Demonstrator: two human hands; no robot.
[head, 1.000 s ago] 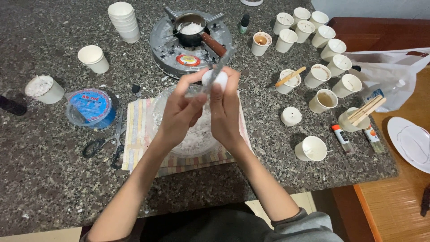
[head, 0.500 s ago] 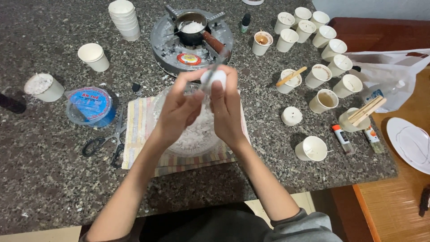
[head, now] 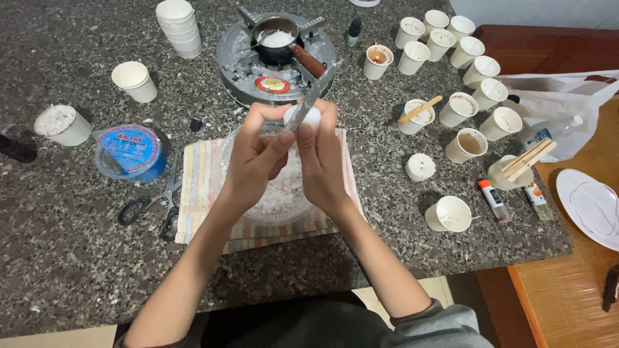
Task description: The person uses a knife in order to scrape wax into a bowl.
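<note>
Both hands meet above a clear glass bowl of white wax flakes that stands on a striped cloth. My left hand grips a small white wax lump. My right hand holds a knife, its blade pointing up and away, pressed against the lump. The bowl's middle is hidden by my hands.
A round metal stove with a small pot of white wax sits behind. Several white paper cups stand at right, a cup stack at back left. Scissors, blue-lidded tub, white plate lie around.
The hands stay over the bowl. The knife blade has shifted slightly against the white lump; nothing else has moved.
</note>
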